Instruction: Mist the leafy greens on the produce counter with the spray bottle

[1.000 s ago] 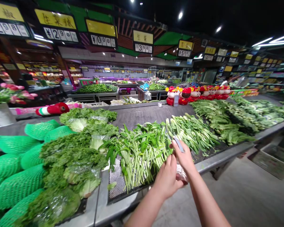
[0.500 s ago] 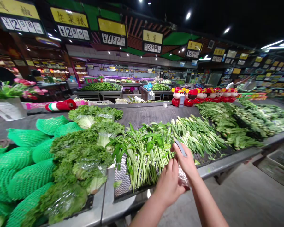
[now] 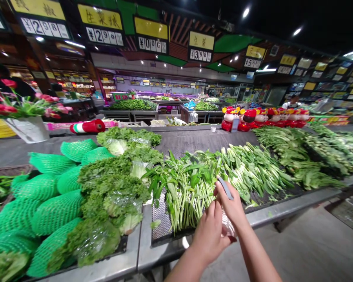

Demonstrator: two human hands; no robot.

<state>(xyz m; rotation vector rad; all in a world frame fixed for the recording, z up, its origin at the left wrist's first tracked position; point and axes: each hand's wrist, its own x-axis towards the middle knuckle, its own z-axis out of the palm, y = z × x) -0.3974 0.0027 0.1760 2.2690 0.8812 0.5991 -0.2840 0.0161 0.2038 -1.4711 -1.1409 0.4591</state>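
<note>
My left hand [image 3: 210, 225] and my right hand [image 3: 231, 201] are closed and touching, held just in front of the vegetable stand. A thin grey curved strip [image 3: 225, 188] shows along the fingers of my right hand. Between the palms is a whitish, crinkled, striped thing [image 3: 227, 225], mostly hidden by the hands. What my left fingers grip is out of sight. Just beyond my hands lies a heap of long-stemmed leafy greens [image 3: 184, 192] on a black mesh tray. To its right is a pile of greens with pale stalks [image 3: 253, 168].
Left of the greens lie curly lettuces [image 3: 114, 192], some in clear film, and vegetables in green foam nets [image 3: 55, 211]. A metal edge [image 3: 161, 254] runs along the stand's front. Red figurines [image 3: 264, 117] and a flower pot [image 3: 29, 127] stand behind. Price signs [image 3: 201, 45] hang overhead.
The view has turned slightly left, so the stand and signs sit further right in the picture. Both hands keep nearly the same place and stay closed together.
</note>
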